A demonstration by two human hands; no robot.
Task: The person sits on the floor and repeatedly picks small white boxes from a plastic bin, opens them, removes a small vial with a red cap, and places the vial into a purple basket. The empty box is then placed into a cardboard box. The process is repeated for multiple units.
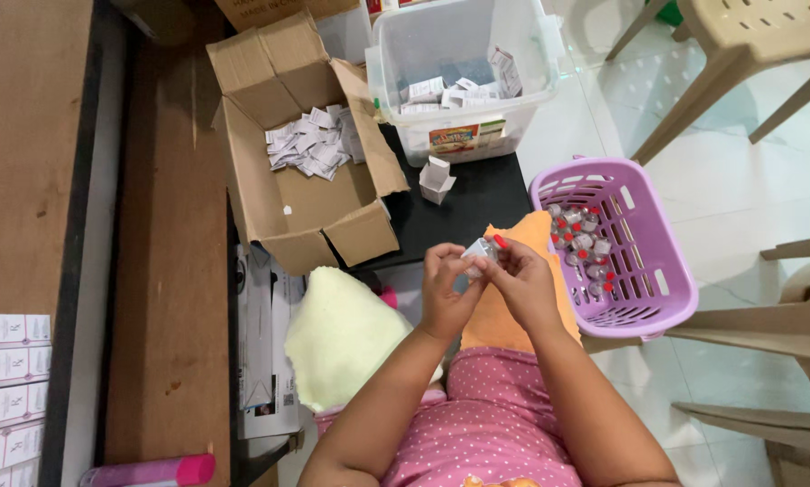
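My left hand and my right hand meet in front of me, both pinching one small vial with a red cap. The vial is partly hidden by my fingers. To the right, a purple plastic basket holds several similar red-capped vials. An open cardboard box ahead on the left contains several folded paper leaflets. A clear plastic tub behind holds several small white cartons.
One small open white carton stands on the black surface. A yellow cloth and an orange cloth lie on my lap. Stacked white cartons sit far left. Beige plastic chairs stand on the right.
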